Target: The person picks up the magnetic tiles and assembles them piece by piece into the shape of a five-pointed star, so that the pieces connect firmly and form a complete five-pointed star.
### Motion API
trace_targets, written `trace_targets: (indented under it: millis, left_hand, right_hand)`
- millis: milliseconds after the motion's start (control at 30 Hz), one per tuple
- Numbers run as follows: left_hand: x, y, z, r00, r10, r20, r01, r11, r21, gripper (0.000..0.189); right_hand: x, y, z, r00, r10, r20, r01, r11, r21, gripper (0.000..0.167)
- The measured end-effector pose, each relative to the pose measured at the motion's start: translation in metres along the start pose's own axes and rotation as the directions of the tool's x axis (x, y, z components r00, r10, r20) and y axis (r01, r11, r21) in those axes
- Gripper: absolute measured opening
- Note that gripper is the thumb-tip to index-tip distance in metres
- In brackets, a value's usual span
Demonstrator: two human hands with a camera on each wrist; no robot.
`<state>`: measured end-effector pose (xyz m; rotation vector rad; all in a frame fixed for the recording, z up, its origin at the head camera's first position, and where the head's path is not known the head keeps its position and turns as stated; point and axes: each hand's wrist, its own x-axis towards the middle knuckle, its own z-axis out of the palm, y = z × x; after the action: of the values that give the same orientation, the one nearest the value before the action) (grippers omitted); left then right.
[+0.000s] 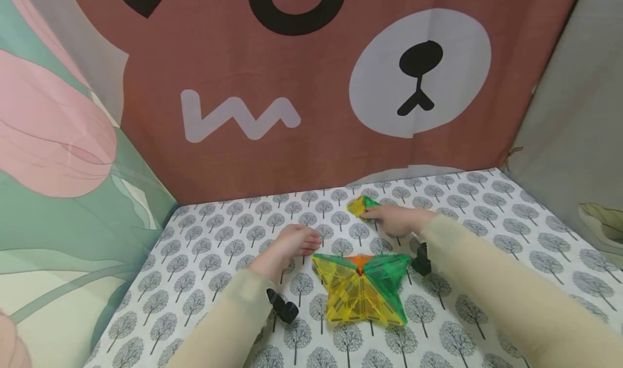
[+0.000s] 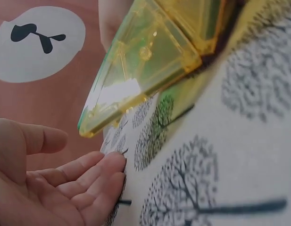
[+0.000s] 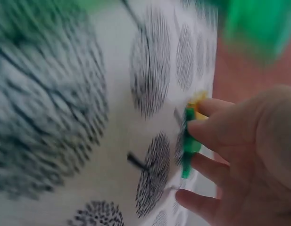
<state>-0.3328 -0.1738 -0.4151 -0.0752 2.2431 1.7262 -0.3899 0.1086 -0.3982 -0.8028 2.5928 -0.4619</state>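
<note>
In the middle of the table stands a star-shaped build of magnetic tiles [image 1: 365,292], translucent yellow and green with an orange piece at its top. Farther back lies a small yellow-and-green tile piece [image 1: 359,207]. My right hand [image 1: 396,220] pinches this piece, and in the right wrist view its green edge [image 3: 187,146] shows between the fingers. My left hand [image 1: 293,241] is beside the star build's left point, with nothing in it. Its fingers [image 2: 95,181] are loosely extended in the left wrist view, apart from the yellow tile corner [image 2: 136,75].
A white cloth with a grey tree print [image 1: 194,281] covers the table. Behind it hangs a brown curtain with a bear face [image 1: 243,168]. A floral curtain [image 1: 58,222] borders the left side and a grey one [image 1: 574,119] the right.
</note>
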Motion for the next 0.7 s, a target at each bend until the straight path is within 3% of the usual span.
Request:
trace_targets:
  millis: [100, 233, 300, 400, 500, 567, 700]
  left_hand:
    - [0.001, 0.004, 0.002, 1.0, 0.0, 0.007, 0.0, 0.999, -0.041, 0.037]
    - [0.001, 0.009, 0.004, 0.999, 0.002, 0.039, 0.001, 0.997, -0.083, 0.042]
    - [0.0, 0.01, 0.005, 0.998, 0.003, 0.062, 0.004, 0.995, -0.101, 0.044]
    - [-0.001, 0.011, 0.007, 0.996, -0.002, 0.09, 0.013, 0.993, -0.119, 0.046]
    - [-0.001, 0.014, 0.01, 0.996, -0.008, 0.092, 0.021, 0.991, -0.132, 0.048]
    - [0.0, 0.015, 0.012, 0.996, -0.012, 0.092, 0.025, 0.99, -0.141, 0.048]
    - [0.003, 0.017, 0.014, 0.995, -0.02, 0.1, 0.037, 0.983, -0.179, 0.047]
  right_hand:
    - [-0.017, -0.016, 0.002, 0.997, -0.056, 0.059, 0.056, 0.998, -0.01, 0.057]
    - [-0.029, -0.028, 0.007, 0.99, -0.096, 0.103, 0.091, 0.994, 0.055, 0.057]
    - [-0.029, -0.027, 0.011, 0.991, -0.109, 0.078, 0.098, 0.986, 0.132, 0.055]
    - [-0.027, -0.022, 0.014, 0.995, -0.09, -0.05, 0.1, 0.961, 0.258, 0.052]
    - [-0.024, -0.013, 0.015, 0.99, 0.002, -0.14, 0.059, 0.903, 0.425, 0.051]
    - [-0.022, -0.006, 0.014, 0.987, 0.064, -0.15, 0.029, 0.835, 0.55, 0.05]
    - [-0.021, 0.002, 0.014, 0.987, 0.13, -0.095, -0.016, 0.664, 0.747, 0.048]
